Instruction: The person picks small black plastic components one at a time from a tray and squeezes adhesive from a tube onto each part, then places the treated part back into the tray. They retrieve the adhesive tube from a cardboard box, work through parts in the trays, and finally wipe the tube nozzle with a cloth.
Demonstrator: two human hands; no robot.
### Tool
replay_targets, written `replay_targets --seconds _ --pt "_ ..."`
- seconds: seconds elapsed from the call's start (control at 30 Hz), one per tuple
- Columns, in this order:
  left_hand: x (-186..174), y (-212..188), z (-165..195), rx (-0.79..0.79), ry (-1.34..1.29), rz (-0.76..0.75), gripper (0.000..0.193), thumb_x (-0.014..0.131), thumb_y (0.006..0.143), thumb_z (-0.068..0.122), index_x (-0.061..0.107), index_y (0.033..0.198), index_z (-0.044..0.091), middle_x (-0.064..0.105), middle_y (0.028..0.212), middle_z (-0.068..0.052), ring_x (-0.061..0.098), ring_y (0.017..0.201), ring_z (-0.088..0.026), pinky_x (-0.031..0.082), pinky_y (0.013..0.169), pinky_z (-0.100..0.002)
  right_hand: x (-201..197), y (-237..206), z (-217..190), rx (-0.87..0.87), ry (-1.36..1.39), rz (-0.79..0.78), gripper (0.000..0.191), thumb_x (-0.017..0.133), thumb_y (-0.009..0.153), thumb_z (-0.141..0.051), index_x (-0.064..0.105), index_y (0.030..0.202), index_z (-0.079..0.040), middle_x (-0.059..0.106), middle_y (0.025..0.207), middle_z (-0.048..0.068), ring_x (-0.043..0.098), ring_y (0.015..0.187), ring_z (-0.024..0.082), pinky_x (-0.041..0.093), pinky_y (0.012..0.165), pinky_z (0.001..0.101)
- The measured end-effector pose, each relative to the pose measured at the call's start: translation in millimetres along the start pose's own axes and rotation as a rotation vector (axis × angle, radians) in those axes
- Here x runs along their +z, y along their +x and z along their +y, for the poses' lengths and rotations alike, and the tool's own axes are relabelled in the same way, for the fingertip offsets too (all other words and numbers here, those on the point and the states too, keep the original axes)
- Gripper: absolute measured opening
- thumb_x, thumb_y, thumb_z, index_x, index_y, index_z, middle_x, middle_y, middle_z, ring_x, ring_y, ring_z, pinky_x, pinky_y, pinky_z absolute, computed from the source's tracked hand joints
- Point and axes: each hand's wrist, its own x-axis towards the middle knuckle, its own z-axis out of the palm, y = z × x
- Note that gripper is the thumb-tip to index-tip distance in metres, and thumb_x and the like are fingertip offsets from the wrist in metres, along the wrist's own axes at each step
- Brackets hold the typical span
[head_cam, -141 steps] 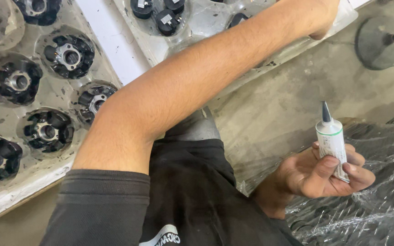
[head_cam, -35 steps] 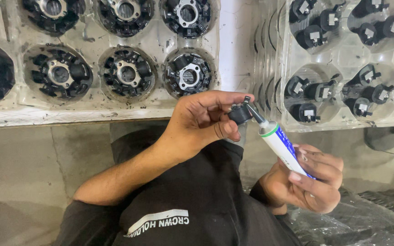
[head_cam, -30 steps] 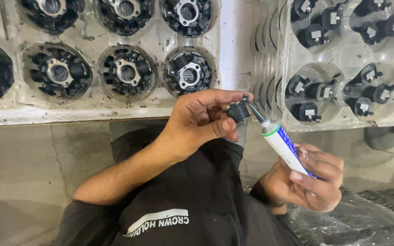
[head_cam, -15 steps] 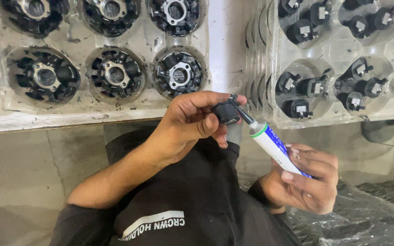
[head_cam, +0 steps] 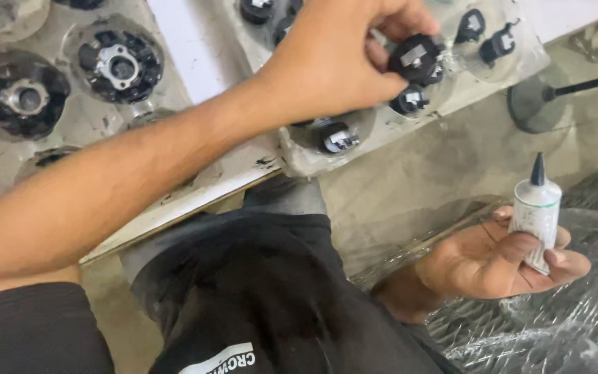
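Left hand [head_cam: 340,59] reaches forward, arm stretched, fingers pinched shut. Right hand [head_cam: 500,260] rests low, palm up, fingers curled.

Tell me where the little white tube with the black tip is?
In the head view, the white tube stands upright in the right hand, low on the right, above crinkled plastic wrap.

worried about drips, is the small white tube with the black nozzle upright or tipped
Upright: the small white tube with the black nozzle stands in the right hand, tip pointing up.
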Motion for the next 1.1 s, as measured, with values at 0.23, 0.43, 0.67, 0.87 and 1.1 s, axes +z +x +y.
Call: replay_targets --seconds 0.23,0.43,0.67,0.87,1.1 --pt "91.7 125.3 -87.3 0.542 0.485 -0.392 0.031 0.077 0.08 0.0 0.069 0.108 0.008 0.072 0.092 -0.011 0.07 0.08 -0.028 0.051 0.065 -0.041 -43.0 4.5 4.0 -0.038 -0.057 0.078 0.032 0.072 0.107 -0.004 0.044 0.122 -0.01 0.052 0.096 0.007 0.06 0.081 0.025 0.05 0.072 0.0315" --pt "150.8 155.9 -139.7 0.218 0.616 -0.678 0.016 0.075 0.091 0.008 0.067 0.104 0.01 0.071 0.088 -0.011 0.07 0.078 -0.025 0.052 0.064 -0.042 -49.3 -8.7 12.3 -0.089 -0.118 0.062 0.031 0.071 0.102 -0.004 0.043 0.112 -0.008 0.049 0.088 0.008 0.057 0.073 0.021 0.049 0.068 0.0303" --pt "151.5 157.4 -178.1 0.381 0.525 -0.606 0.053 0.081 0.058 -0.003 0.069 0.109 0.005 0.072 0.083 -0.014 0.071 0.073 -0.03 0.053 0.053 -0.043 -57.0 -11.9 21.3 -0.071 -0.095 0.077 0.029 0.069 0.1 0.0 0.043 0.112 -0.007 0.049 0.087 0.011 0.056 0.069 0.021 0.048 0.063 0.0286" --pt "201.5 173.2 -169.6 -0.023 0.787 -0.67 0.04 0.077 0.065 0.004 0.07 0.104 0.005 0.072 0.08 -0.015 0.071 0.068 -0.03 0.053 0.052 -0.044 -61.6 -17.8 26.6 -0.029 -0.097 0.064 0.03 0.07 0.1 0.0 0.044 0.114 -0.007 0.048 0.087 0.01 0.053 0.071 0.019 0.045 0.063 0.0259" --pt "240.1 189.6 -169.2 -0.19 0.885 -0.639 0.026 0.073 0.073 0.011 0.072 0.098 0.006 0.071 0.075 -0.016 0.07 0.062 -0.029 0.053 0.05 -0.044 -51.7 -29.8 22.3 0.029 -0.092 0.095 0.03 0.072 0.1 -0.001 0.045 0.112 -0.009 0.05 0.091 0.008 0.051 0.077 0.016 0.046 0.07 0.0258"
